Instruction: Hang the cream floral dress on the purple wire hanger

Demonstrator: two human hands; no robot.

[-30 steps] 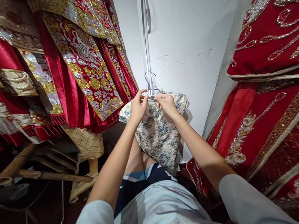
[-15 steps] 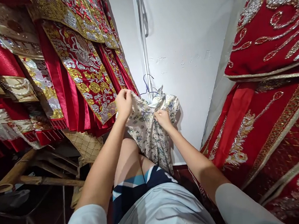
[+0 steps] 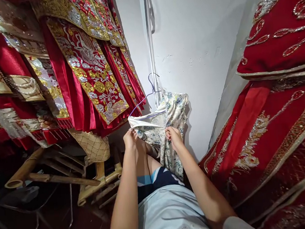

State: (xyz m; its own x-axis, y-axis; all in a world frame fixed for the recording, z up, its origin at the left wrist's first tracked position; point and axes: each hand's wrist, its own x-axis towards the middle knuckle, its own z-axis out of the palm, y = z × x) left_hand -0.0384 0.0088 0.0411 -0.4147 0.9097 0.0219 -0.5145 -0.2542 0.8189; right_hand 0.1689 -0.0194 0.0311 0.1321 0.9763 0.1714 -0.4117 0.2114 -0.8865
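Observation:
A pale floral garment (image 3: 177, 107) hangs in front of the white wall on a thin purple hanger (image 3: 154, 89). The hanger's left arm slants down, bare along much of its length, and its tip meets the garment's left shoulder. My left hand (image 3: 130, 139) is closed on the fabric just below that shoulder. My right hand (image 3: 173, 137) pinches the cloth near the middle of the front. Between the two hands the neckline is stretched wide, and the rest of the cloth drops in folds below my right hand.
Red embroidered garments (image 3: 92, 73) with gold and silver hang on the left, over a bamboo chair (image 3: 64, 179). More red beaded garments (image 3: 259, 119) hang on the right. A narrow vertical pole (image 3: 150, 40) runs down the wall (image 3: 193, 29).
My left hand has moved down, drawing the left shoulder of the garment lower. More of the hanger's left arm shows, and the neckline has opened wider. The view has shifted slightly.

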